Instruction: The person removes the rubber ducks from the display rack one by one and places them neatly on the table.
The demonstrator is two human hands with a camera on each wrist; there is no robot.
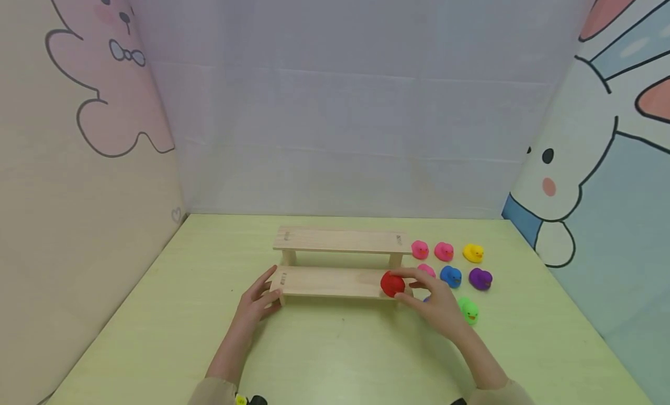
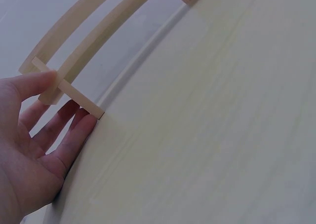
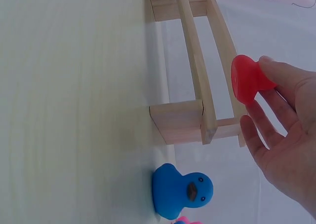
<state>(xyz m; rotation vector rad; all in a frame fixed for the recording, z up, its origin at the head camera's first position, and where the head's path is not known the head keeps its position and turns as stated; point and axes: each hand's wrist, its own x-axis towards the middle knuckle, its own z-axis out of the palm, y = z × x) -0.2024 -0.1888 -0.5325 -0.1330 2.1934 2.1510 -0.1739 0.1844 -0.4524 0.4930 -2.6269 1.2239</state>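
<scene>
A two-tier wooden rack stands on the table, its back board higher than the front one. At the rack's left end, my left hand grips the lower board, thumb at the front edge and fingers behind, as the left wrist view shows. Over the right end of that board, my right hand pinches a red rubber duck between thumb and fingers. The duck is tipped, its flat base turned toward the wrist camera; its face is hidden. Whether it touches the board I cannot tell.
Several rubber ducks lie right of the rack: pink, yellow, blue, purple and green. Another blue duck sits close to the rack's right leg, mostly covered by my right hand in the head view.
</scene>
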